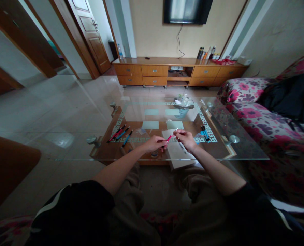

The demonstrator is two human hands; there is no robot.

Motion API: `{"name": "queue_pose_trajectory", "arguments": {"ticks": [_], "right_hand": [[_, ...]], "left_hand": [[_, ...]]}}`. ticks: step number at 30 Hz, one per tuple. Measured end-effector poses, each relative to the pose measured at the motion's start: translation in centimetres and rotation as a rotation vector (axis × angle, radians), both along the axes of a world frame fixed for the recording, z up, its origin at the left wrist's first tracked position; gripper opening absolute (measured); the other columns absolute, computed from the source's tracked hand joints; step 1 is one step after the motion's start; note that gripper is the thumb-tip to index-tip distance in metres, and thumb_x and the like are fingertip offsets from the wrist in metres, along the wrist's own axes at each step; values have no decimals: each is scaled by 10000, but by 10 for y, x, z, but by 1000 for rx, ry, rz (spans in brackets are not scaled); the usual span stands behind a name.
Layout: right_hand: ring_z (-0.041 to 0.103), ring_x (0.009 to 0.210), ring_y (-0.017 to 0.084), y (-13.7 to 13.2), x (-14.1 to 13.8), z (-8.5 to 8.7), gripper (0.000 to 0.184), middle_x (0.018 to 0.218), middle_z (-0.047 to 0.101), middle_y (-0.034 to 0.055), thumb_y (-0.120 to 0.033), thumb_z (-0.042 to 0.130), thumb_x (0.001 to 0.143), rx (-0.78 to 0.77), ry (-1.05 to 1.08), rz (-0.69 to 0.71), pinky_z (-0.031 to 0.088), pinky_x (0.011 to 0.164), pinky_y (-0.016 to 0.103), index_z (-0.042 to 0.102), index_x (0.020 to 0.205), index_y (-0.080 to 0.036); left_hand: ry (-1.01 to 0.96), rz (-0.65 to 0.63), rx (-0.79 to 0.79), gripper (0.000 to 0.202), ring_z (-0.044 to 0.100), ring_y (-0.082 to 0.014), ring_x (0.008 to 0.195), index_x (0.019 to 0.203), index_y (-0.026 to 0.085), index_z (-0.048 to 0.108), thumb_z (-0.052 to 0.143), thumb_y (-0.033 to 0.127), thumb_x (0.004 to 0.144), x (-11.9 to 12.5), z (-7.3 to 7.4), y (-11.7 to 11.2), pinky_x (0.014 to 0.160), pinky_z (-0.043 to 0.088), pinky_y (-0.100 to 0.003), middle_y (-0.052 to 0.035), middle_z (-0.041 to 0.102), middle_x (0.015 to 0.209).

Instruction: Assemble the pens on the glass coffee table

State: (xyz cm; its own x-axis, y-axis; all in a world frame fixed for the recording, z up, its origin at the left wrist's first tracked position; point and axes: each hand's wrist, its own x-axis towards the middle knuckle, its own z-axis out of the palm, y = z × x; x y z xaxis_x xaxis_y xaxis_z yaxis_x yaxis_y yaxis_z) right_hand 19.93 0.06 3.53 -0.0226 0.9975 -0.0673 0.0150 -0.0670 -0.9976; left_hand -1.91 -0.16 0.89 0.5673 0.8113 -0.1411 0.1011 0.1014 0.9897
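Observation:
Over the glass table (pixel 131 155), my left hand (pixel 155 143) is closed around the lower end of a red pen barrel (pixel 170 137), which tilts up to the right. My right hand (pixel 185 138) pinches at the barrel's upper end, where a thin whitish piece (pixel 176 130) sticks out; whether it is a refill I cannot tell. Several red, blue and black pens (pixel 119 134) lie to the left of my hands. More blue and black pens (pixel 205 133) are grouped to the right. Below my hands is a white box or pad (pixel 176 164), partly hidden by them.
A mesh waste basket (pixel 184 112) with a filled bag shows at the table's far side. Beyond it stands a low wooden cabinet (pixel 154 71) with bottles (pixel 205 54) on top. A flowered sofa (pixel 254 112) is on the right. The glass edge runs above my knees.

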Motion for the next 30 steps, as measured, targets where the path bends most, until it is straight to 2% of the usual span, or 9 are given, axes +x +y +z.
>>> {"name": "queue_pose_trajectory", "arguments": {"ticks": [4, 11, 15, 19, 23, 30], "right_hand": [[474, 561, 102, 0, 0, 0, 443, 654, 633, -2, -592, 824, 655, -8, 1, -7, 344, 501, 234, 742, 779, -175], [504, 611, 116, -3, -6, 3, 427, 697, 644, -2, -589, 825, 649, 18, -12, 35, 395, 545, 243, 711, 753, -192], [483, 603, 116, -4, -6, 5, 448, 668, 612, -8, -616, 793, 683, 41, -49, 59, 385, 552, 250, 715, 776, -186], [465, 607, 119, -5, -6, 5, 465, 651, 590, -12, -636, 754, 727, 90, -107, 135, 385, 576, 266, 718, 782, -176], [504, 640, 135, -4, -7, 3, 463, 690, 620, -2, -642, 737, 744, 129, -140, 191, 415, 618, 286, 713, 780, -181], [597, 702, 170, -2, -8, 0, 438, 751, 692, 26, -621, 746, 753, 195, -170, 241, 489, 725, 329, 736, 799, -186]], "left_hand": [[10, -8, 10, 379, 660, -141, 678, 942, 91, 751, 754, 464, 871, 0, 1, 0, 619, 562, -264, -85, 734, 827], [93, -20, 77, 418, 558, -94, 535, 999, 102, 753, 697, 503, 893, -4, 2, 4, 469, 445, -213, -58, 725, 811], [124, -57, 72, 427, 523, -73, 498, 955, 107, 739, 699, 526, 888, -3, 8, 2, 464, 415, -200, -53, 731, 803], [62, -82, 31, 440, 601, -98, 561, 983, 108, 694, 774, 512, 827, -1, 12, -2, 506, 454, -198, -48, 727, 795], [-18, -81, 7, 539, 709, -166, 704, 1061, 118, 651, 841, 520, 756, 1, 12, -2, 543, 498, -212, -84, 738, 895], [-40, -59, 18, 542, 738, -202, 765, 1082, 127, 625, 840, 511, 766, 1, 11, -1, 551, 528, -228, -116, 739, 952]]}}
